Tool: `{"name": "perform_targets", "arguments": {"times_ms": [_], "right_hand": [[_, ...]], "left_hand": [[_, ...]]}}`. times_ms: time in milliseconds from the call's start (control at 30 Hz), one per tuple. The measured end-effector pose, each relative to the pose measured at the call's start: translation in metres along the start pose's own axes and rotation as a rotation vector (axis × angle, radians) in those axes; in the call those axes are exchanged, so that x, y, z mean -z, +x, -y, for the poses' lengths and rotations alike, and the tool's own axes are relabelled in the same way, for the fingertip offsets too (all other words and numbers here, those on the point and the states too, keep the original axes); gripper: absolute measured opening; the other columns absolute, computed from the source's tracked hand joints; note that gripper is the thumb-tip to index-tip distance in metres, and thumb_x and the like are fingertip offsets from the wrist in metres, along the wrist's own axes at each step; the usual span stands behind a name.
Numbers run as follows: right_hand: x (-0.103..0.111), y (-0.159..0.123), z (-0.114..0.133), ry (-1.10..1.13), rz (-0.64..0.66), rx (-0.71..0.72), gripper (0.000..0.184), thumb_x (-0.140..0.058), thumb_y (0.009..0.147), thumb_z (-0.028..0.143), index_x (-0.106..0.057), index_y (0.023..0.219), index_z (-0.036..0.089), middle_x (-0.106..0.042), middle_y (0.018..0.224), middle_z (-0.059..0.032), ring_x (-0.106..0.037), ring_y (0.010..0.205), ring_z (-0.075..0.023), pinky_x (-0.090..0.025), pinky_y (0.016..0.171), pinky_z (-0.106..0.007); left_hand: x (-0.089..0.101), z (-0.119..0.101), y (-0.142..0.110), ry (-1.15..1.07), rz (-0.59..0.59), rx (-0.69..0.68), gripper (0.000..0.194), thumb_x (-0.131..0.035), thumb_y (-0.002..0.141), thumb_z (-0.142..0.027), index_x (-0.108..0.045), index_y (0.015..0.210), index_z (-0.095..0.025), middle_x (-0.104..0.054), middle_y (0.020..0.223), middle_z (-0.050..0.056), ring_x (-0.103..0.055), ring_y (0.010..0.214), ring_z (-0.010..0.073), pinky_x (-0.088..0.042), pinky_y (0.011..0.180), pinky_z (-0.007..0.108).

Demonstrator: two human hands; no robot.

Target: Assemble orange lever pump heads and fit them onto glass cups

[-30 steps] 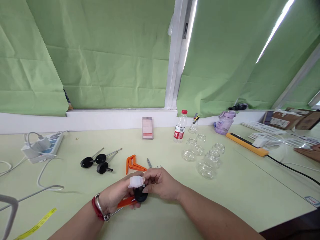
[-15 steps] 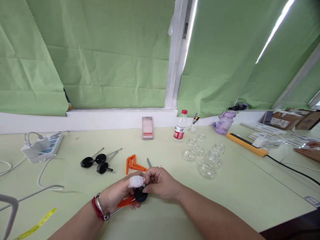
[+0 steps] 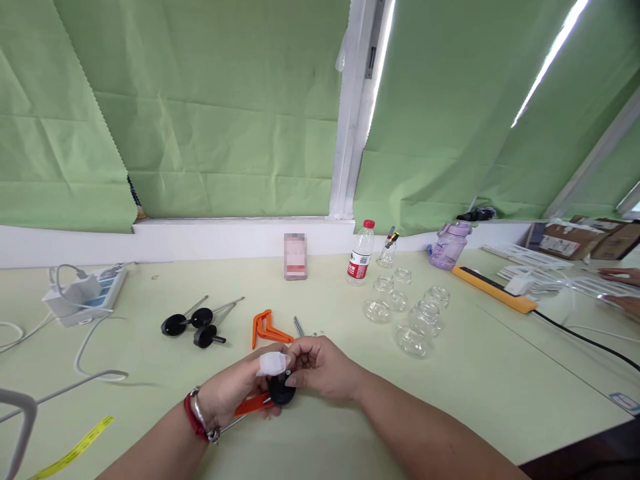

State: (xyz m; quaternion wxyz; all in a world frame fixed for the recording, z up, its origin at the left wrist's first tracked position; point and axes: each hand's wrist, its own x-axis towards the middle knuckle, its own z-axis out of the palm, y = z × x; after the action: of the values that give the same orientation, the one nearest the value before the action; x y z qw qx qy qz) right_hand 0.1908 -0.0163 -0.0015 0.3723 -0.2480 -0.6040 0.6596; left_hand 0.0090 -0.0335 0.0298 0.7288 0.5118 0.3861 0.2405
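Note:
My left hand (image 3: 235, 388), with a white wrap on its thumb, is closed around a black round cap (image 3: 282, 392). An orange handle (image 3: 253, 404) and a thin metal rod (image 3: 233, 424) stick out from the cap to the left. Thumb and fingertips of my right hand (image 3: 320, 365) pinch together at the cap's top, where a small metal end shows; what they grip is hidden. Beyond my hands lie two orange handles (image 3: 267, 327) and some metal rods (image 3: 299, 325). Several black caps with rods (image 3: 203, 317) rest to the left.
Several clear glass jars (image 3: 413, 340) stand on the right, behind them a red-capped bottle (image 3: 361, 255) and a purple bottle (image 3: 449, 245). A yellow power strip (image 3: 495, 289) lies farther right, a white one (image 3: 103, 299) at left with cables. Another person's hands (image 3: 623, 275) show at the right edge.
My own hands and the cap stay almost in place. At the far right, the other person's hands have shifted, and two now show over the white sheets.

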Motion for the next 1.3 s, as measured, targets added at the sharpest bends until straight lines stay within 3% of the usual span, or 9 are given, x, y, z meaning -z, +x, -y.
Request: {"name": "perform_targets", "arguments": {"times_ms": [1300], "right_hand": [[-0.0025,0.0002,0.0019,-0.035,-0.070,-0.025,0.031,-0.082,0.055,0.031,-0.063,0.073,0.014,-0.059,0.069,0.0028,-0.051,0.063,-0.0092,-0.042,0.065,-0.025]], "left_hand": [[-0.0039,-0.0051,-0.0031,0.002,-0.022,0.020,0.034,-0.057,0.070,-0.050,-0.052,0.084,-0.019,-0.060,0.073,0.002,-0.060,0.058,0.0180,-0.042,0.054,0.027]]}}
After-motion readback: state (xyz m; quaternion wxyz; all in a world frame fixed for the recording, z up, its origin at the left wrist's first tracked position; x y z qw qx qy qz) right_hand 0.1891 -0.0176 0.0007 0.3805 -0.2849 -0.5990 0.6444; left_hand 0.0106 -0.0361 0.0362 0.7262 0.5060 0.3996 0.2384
